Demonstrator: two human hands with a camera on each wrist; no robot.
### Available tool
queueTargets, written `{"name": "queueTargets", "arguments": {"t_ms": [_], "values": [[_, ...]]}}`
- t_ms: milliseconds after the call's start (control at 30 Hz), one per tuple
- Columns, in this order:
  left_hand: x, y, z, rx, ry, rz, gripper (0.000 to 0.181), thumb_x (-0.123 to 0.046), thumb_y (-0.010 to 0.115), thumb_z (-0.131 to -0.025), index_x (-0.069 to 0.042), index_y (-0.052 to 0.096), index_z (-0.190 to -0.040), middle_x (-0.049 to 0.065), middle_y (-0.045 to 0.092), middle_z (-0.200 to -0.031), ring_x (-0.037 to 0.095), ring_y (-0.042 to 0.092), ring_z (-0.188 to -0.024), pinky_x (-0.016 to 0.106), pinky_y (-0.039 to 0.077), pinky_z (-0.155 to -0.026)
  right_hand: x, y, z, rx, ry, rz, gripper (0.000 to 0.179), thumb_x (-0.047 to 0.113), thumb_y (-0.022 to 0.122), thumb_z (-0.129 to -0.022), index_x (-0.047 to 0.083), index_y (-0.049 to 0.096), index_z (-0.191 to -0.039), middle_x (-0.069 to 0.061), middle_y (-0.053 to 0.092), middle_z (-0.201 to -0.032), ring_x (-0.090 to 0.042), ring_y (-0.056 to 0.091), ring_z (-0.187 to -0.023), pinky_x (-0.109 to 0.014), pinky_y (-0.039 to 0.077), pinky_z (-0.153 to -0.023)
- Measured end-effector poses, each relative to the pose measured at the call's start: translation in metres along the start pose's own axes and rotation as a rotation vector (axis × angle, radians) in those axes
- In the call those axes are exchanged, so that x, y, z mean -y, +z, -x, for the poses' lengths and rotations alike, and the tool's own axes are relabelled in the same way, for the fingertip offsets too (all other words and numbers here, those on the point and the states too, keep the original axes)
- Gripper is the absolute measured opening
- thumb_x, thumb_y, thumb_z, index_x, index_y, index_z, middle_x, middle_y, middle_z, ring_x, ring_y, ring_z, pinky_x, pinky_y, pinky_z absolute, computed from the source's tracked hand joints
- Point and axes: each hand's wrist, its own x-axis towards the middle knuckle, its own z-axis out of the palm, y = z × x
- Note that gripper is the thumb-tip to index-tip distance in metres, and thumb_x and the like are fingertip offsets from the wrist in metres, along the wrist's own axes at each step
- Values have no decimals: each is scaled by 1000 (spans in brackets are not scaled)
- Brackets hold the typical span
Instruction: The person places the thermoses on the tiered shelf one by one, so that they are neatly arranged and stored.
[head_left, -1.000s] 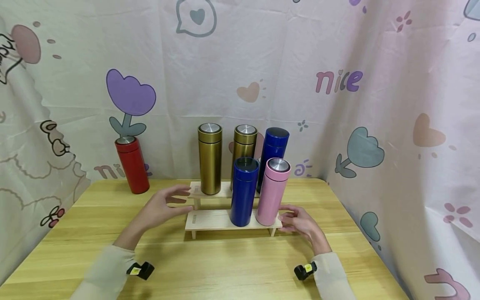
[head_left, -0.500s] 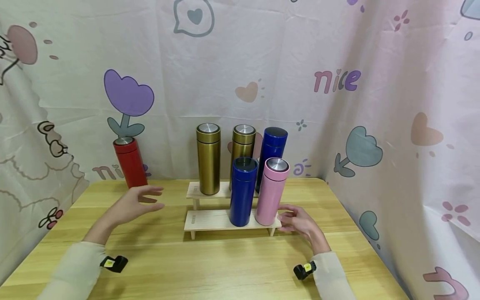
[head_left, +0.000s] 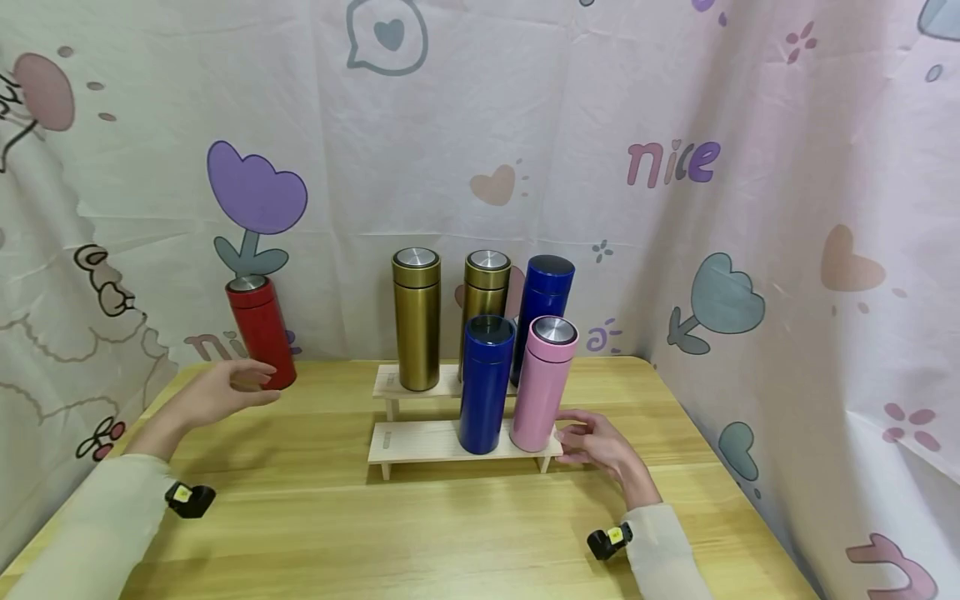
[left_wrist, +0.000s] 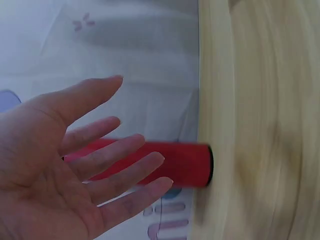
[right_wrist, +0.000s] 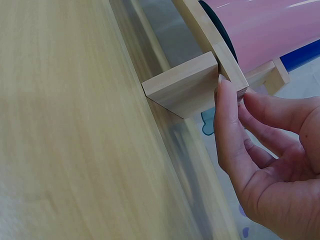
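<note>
At the table's back left stands a red thermos bottle (head_left: pixel 262 329). My left hand (head_left: pixel 220 393) is in front of it with fingers spread; the left wrist view shows a bare palm (left_wrist: pixel 45 185) and fingers overlapping the bottle. Whether they touch cannot be told. On the right, my right hand (head_left: pixel 600 446) pinches the end of the front wooden shelf (head_left: pixel 420 442) between thumb and fingers, at its corner (right_wrist: pixel 235 82). A pink thermos (head_left: pixel 543 387) and a blue thermos (head_left: pixel 486 387) stand upright on this shelf.
Behind it, a higher wooden shelf (head_left: pixel 386 381) carries two gold thermoses, one of them the left gold thermos (head_left: pixel 417 325), and another blue thermos (head_left: pixel 547 292). A patterned cloth (head_left: pixel 585 108) hangs behind the wooden table (head_left: pixel 375 533).
My left hand has moved left, away from the shelves' left end to the red thermos. My right hand stays at the shelf's right end, and the bottles stand as before.
</note>
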Motion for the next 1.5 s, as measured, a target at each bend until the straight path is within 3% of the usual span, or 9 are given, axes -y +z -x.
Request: {"name": "queueTargets", "arguments": {"t_ms": [267, 400, 533, 767, 1000, 1300, 1500], "values": [[25, -28, -10, -65, -59, -79, 61, -30, 73, -96, 14, 55, -134, 40, 63, -125, 46, 70, -103, 32, 61, -65, 0, 1, 1, 6, 3, -12, 54, 4, 63, -101, -6, 43, -150, -7, 67, -100, -16, 68, -86, -38, 65, -85], [30, -40, -14, -77, -104, -96, 60, -35, 72, -96, 13, 57, -129, 40, 62, -122, 46, 69, -100, 32, 57, -64, 1, 1, 1, 4, 3, -7, 54, 4, 62, -101, -7, 43, -150, -8, 67, -101, -17, 69, -86, -37, 65, -84], [33, -45, -21, -69, -136, -96, 69, -39, 70, -97, 17, 50, -133, 40, 62, -119, 48, 64, -103, 33, 53, -68, 1, 0, 1, -6, 6, -5, 53, 4, 62, -101, -7, 43, -150, -8, 66, -102, -17, 67, -86, -36, 65, -83], [44, -39, -34, -75, -226, -70, 85, -46, 63, -99, 20, 35, -146, 43, 52, -132, 55, 55, -116, 52, 57, -83, 0, -2, 0, 0, -2, -20, 54, 2, 62, -100, -8, 43, -150, -9, 67, -102, -17, 69, -87, -37, 65, -84], [51, -29, -49, -115, -271, 23, 93, -47, 61, -100, 22, 23, -150, 48, 40, -142, 61, 45, -125, 68, 49, -97, -2, -2, 0, -6, -3, -7, 54, 4, 64, -100, -7, 45, -149, -5, 65, -99, -15, 64, -84, -40, 65, -87], [51, -12, -63, -179, -267, 91, 96, -44, 64, -99, 25, 20, -148, 47, 40, -141, 59, 45, -124, 70, 44, -104, -3, -2, 0, -22, 2, -17, 54, 4, 64, -99, -7, 45, -149, -6, 66, -99, -15, 65, -85, -38, 65, -86], [54, -5, -69, -190, -274, 114, 100, -45, 64, -100, 24, 11, -151, 50, 30, -148, 63, 39, -132, 74, 37, -111, -4, -1, -2, -14, 5, -17, 55, 5, 66, -99, -6, 45, -149, -7, 67, -101, -17, 68, -87, -41, 65, -87]]}}
